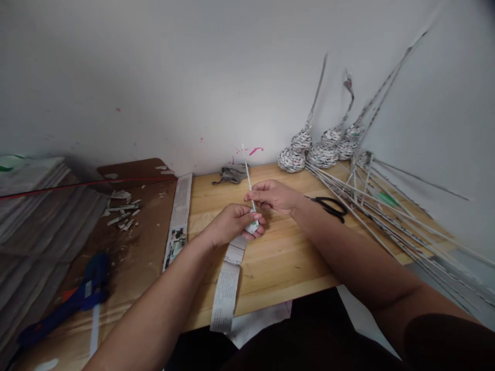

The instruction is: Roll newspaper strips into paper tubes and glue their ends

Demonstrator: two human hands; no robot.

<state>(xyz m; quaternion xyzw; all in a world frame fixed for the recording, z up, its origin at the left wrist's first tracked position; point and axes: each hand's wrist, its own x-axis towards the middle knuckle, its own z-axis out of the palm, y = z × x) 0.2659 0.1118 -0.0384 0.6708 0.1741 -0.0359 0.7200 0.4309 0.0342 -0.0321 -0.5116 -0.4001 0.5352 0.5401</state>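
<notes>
Between both hands is a newspaper strip (pixel 225 288), its upper end rolled into a thin paper tube (pixel 248 172) that points up and slightly left. My left hand (pixel 242 222) is closed on the strip where flat paper meets the roll. Just above it, my right hand (pixel 273 196) pinches the tube between thumb and fingers. Below my left hand the flat printed tail hangs down past the table's front edge. Part of the paper inside my left hand is hidden by the fingers.
Woven paper gourd shapes (pixel 292 159) stand at the back right, beside long rolled paper sticks (pixel 386 219). Black-handled scissors (pixel 331 207) lie behind my right forearm. A grey cloth (pixel 231 174) and stacked paper strips (pixel 178 221) lie nearby. A blue glue gun (pixel 87 293) rests on cardboard at left.
</notes>
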